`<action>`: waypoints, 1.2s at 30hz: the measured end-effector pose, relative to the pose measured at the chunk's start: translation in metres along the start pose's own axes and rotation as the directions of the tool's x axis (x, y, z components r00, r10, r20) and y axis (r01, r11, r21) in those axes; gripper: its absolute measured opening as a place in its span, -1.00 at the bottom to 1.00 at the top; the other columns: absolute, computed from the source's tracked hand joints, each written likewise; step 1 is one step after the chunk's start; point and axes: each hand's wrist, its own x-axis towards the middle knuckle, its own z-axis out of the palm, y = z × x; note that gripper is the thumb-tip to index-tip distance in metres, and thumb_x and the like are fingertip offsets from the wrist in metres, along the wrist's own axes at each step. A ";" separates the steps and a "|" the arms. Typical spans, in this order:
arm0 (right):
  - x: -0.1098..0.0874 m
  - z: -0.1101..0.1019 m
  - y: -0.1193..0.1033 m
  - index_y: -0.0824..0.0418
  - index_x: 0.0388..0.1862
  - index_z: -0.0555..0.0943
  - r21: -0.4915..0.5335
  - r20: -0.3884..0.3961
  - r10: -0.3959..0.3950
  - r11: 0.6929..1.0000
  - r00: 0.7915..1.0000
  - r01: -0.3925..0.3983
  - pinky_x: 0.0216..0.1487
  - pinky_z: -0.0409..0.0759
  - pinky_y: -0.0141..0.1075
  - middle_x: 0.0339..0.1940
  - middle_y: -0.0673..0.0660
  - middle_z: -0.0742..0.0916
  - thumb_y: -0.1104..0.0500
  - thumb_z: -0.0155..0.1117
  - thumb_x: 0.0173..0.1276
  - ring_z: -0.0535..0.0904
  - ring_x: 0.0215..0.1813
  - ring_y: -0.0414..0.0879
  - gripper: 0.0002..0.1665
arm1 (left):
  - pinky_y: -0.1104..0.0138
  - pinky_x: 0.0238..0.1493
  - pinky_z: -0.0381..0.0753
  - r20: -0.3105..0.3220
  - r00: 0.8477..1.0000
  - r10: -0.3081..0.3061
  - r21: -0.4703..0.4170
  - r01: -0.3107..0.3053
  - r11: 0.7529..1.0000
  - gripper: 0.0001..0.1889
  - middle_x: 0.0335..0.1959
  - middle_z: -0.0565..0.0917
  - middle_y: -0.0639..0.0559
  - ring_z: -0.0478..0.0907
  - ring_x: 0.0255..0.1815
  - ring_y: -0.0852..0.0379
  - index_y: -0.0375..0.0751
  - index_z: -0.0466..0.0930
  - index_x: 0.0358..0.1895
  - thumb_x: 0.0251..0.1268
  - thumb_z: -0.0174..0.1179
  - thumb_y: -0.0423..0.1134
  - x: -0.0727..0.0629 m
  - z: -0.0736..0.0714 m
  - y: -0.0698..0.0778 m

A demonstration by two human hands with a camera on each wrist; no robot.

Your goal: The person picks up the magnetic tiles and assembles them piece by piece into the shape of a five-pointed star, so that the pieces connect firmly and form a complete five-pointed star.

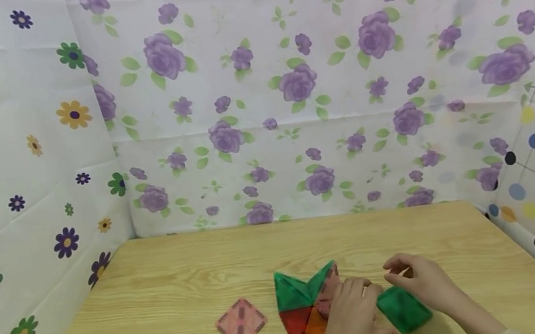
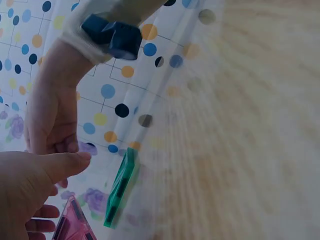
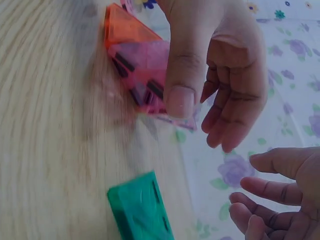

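Observation:
Translucent magnetic tiles in green, red, orange and pink form a raised, pointed shape (image 1: 293,294) on the table. My left hand (image 1: 350,318) is at its right side, hiding part of it. In the right wrist view, the left hand (image 3: 220,65) has its thumb extended and its fingers loosely bent, with pink tiles (image 3: 142,75) behind it; contact is unclear. A green square tile (image 1: 404,309) lies on the table between the hands. Beside its upper right edge is my right hand (image 1: 424,282), fingers loosely curved and holding nothing. The same tile (image 2: 120,187) appears edge-on in the left wrist view.
A flat pink square tile (image 1: 241,323) lies on the wooden table (image 1: 171,283), left of the built shape. Flowered cloth (image 1: 255,151) hangs behind the table, with patterned cloths at both sides.

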 end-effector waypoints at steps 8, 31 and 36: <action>-0.013 -0.013 0.024 0.29 -0.03 0.60 -0.046 0.003 0.015 0.999 1.000 -0.015 -0.29 0.60 -0.31 -0.23 0.07 0.72 0.08 0.31 0.30 0.60 -0.28 -0.16 -0.64 | 0.38 -0.03 0.38 0.255 0.966 -0.052 0.077 0.034 0.996 -0.26 -0.07 0.54 0.27 0.42 -0.05 0.29 0.16 0.49 0.15 -0.11 0.27 0.45 0.026 0.004 0.006; -0.023 0.006 0.050 0.35 -0.15 0.66 -0.155 0.045 0.230 0.963 0.972 -0.221 -0.21 0.59 -0.20 -0.37 -0.01 0.69 0.12 0.40 0.20 0.58 -0.28 -0.16 -0.65 | 0.29 0.16 0.39 0.385 0.915 -0.120 0.176 0.055 0.983 -0.27 -0.09 0.63 0.23 0.51 -0.02 0.24 0.22 0.41 0.12 -0.15 0.29 0.45 0.043 0.023 0.015; -0.024 0.006 0.053 0.37 -0.13 0.62 -0.119 0.024 0.225 0.968 0.974 -0.221 -0.19 0.62 -0.18 -0.30 0.02 0.70 0.14 0.36 0.24 0.60 -0.24 -0.13 -0.66 | 0.26 0.22 0.37 0.356 0.931 -0.082 0.188 0.015 0.982 -0.25 -0.07 0.62 0.21 0.50 0.01 0.22 0.22 0.39 0.17 -0.11 0.26 0.46 0.042 0.022 0.016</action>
